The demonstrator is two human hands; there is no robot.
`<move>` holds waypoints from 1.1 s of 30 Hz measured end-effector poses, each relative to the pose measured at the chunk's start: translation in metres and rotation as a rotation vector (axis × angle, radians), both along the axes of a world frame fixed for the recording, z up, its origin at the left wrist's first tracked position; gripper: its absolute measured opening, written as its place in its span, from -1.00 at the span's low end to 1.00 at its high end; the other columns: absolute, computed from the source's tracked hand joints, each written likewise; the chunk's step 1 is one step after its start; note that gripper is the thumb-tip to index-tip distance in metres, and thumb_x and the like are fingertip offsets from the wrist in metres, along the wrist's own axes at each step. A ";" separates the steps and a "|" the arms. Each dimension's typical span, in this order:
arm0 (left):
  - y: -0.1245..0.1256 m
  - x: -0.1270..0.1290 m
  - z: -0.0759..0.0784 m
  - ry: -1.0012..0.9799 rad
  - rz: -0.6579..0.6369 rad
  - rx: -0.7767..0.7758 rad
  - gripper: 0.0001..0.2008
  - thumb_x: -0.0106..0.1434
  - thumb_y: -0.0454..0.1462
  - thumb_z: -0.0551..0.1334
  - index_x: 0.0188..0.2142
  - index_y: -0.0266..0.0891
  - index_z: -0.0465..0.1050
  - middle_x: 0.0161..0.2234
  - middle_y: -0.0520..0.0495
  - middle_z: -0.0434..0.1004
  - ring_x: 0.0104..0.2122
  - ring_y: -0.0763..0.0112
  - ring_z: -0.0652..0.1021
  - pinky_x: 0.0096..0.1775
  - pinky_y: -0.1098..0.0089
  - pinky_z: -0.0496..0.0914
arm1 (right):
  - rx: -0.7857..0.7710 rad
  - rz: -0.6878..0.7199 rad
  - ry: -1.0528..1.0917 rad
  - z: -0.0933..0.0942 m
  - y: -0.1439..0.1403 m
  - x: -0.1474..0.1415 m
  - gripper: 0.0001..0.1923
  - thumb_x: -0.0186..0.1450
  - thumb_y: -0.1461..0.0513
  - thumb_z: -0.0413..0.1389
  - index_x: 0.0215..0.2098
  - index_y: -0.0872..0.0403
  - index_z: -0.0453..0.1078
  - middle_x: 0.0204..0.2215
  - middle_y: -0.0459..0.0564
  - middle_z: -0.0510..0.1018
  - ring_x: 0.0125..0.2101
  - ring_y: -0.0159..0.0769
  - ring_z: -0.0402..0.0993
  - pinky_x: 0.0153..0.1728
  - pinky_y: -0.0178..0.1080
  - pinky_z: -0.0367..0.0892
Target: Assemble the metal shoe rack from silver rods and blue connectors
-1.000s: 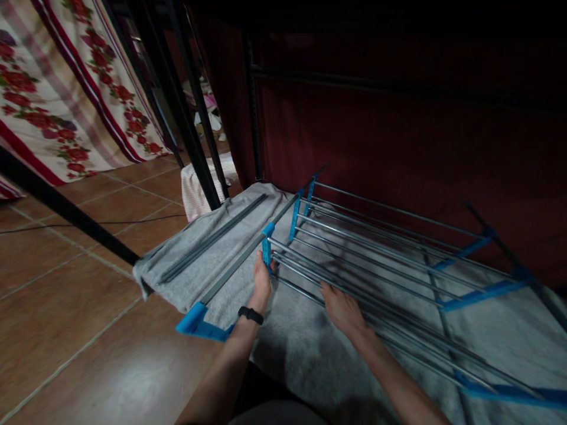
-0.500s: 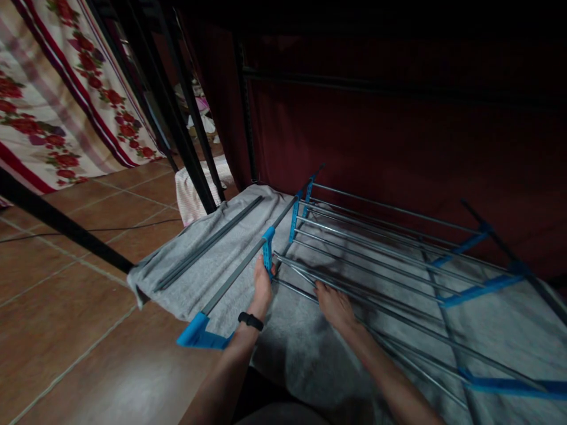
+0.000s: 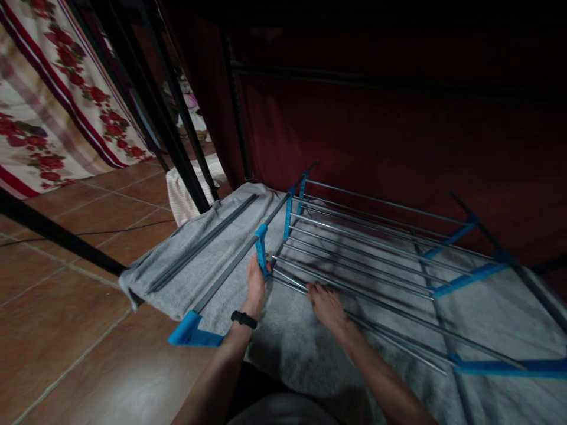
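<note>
- A floral curtain (image 3: 39, 118) hangs at far left above the tiled floor (image 3: 66, 330).
- 2 loose grey rods (image 3: 201, 245) lie on a grey towel (image 3: 301, 348).
- The left hand (image 3: 256, 282), a black band at its wrist, closes around the blue connector (image 3: 261, 255) on the side bar.
- The right hand (image 3: 324, 302) rests curled over the nearest metal rail (image 3: 376, 330) of the drying rack (image 3: 376, 248), which lies flat on the towel.

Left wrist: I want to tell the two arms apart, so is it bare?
No, a black wristband circles the wrist below the left hand, which grips the blue connector on the rack's grey side bar.
</note>
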State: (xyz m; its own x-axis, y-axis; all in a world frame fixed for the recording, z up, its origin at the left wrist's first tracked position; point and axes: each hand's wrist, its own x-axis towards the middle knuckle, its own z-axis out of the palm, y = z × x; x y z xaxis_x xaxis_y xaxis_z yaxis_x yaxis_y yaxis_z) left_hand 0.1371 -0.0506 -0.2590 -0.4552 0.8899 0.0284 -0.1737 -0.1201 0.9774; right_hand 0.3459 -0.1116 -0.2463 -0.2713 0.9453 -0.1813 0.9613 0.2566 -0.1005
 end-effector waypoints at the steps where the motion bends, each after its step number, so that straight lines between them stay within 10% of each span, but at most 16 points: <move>1: 0.000 -0.001 -0.001 0.012 0.004 0.001 -0.53 0.44 0.06 0.05 -0.33 -0.22 0.49 -0.53 -0.01 0.41 -0.50 0.40 0.41 -0.37 0.38 0.33 | 0.002 0.007 -0.005 0.000 -0.003 0.000 -0.58 0.55 0.27 -0.16 0.26 0.04 0.36 0.15 0.18 0.51 0.00 -0.16 0.58 -0.05 -0.20 0.43; 20: -0.080 -0.016 -0.030 0.305 0.332 -0.058 -0.67 0.40 -0.08 0.16 0.08 -0.14 0.35 0.13 -0.22 0.37 0.22 0.12 0.36 0.33 0.02 0.17 | -0.050 0.059 0.099 -0.005 -0.078 0.001 -0.53 0.53 0.28 -0.12 0.33 -0.05 0.34 0.12 0.09 0.57 0.01 -0.13 0.58 0.05 -0.15 0.42; 27: -0.116 0.000 -0.033 0.634 0.146 0.070 -0.67 0.40 -0.18 0.14 0.13 -0.10 0.37 0.22 -0.20 0.31 0.30 0.11 0.33 0.36 -0.06 0.19 | 0.043 0.062 0.144 -0.027 -0.084 -0.032 -0.55 0.51 0.31 -0.06 0.30 -0.03 0.37 0.13 0.10 0.55 0.08 -0.11 0.52 0.14 -0.09 0.39; 33: -0.130 0.014 -0.038 0.808 -0.096 0.094 -0.66 0.44 -0.22 0.08 0.15 -0.10 0.41 0.28 -0.22 0.28 0.31 0.13 0.34 0.32 -0.03 0.29 | 0.167 -0.007 0.278 -0.044 -0.104 0.003 -0.57 0.52 0.28 -0.08 0.29 -0.04 0.39 0.20 0.08 0.49 0.15 -0.11 0.46 0.21 -0.07 0.35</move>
State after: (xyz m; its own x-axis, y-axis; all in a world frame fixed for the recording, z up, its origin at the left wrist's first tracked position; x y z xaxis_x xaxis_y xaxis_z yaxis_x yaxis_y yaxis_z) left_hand 0.1513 -0.1808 -0.2971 -0.1844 0.9012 0.3921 0.5665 -0.2286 0.7917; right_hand 0.3492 -0.2160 -0.2899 -0.2821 0.9577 0.0566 0.9048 0.2852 -0.3163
